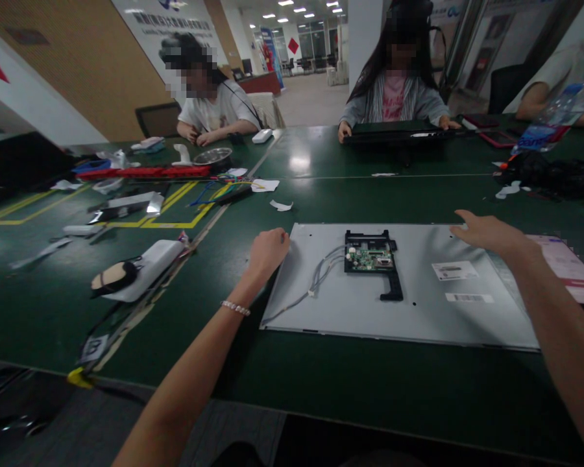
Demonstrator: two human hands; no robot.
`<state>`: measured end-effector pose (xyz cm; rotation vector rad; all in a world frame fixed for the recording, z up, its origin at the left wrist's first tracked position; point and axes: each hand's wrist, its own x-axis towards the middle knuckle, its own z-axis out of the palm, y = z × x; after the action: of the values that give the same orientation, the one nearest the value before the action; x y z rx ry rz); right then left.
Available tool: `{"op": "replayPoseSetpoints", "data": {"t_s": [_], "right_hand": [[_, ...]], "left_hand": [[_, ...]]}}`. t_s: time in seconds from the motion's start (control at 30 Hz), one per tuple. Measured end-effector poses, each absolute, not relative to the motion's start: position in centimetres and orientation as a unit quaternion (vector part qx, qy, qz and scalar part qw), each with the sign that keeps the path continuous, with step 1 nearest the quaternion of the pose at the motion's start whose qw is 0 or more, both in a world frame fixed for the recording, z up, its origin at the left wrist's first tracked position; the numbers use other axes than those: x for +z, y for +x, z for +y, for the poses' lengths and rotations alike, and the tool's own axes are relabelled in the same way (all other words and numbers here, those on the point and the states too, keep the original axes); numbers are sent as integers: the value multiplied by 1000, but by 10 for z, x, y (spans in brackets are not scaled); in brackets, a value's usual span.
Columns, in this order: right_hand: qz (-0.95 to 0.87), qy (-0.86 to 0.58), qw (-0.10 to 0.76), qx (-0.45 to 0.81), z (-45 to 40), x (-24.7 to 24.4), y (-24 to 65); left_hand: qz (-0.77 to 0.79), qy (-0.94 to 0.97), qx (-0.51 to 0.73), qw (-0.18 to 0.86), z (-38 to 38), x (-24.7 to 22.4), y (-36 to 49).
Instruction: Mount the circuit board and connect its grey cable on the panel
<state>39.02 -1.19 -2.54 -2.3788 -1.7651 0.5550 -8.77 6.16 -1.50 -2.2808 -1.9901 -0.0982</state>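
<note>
A flat, pale grey display panel lies back side up on the green table before me. On its back sit a green circuit board in a black plastic bracket and a grey cable running to the near left corner. My left hand is closed at the panel's far left corner, its fingertips mostly hidden. Over the far right part of the panel is my right hand, with a finger stretched out and apart from the rest. Two white labels are stuck below it.
A phone lies at the right, partly behind my right forearm. To the left are a white power strip, a red strip, wires and scraps. Across the table, one person holds a black panel. A plastic bottle stands far right.
</note>
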Motion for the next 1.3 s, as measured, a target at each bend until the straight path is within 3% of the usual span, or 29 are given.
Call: {"op": "replayPoseSetpoints", "data": {"t_s": [0.17, 0.37, 1.3], "right_hand": [[-662, -717, 65, 211, -8, -21, 357], [-797, -532, 167, 233, -17, -25, 294], [-780, -527, 280, 190, -66, -59, 297]], "left_hand": [[-630, -774, 0, 71, 58, -18, -81], [-625, -776, 51, 66, 50, -13, -71], [-564, -819, 69, 82, 26, -12, -41]]}}
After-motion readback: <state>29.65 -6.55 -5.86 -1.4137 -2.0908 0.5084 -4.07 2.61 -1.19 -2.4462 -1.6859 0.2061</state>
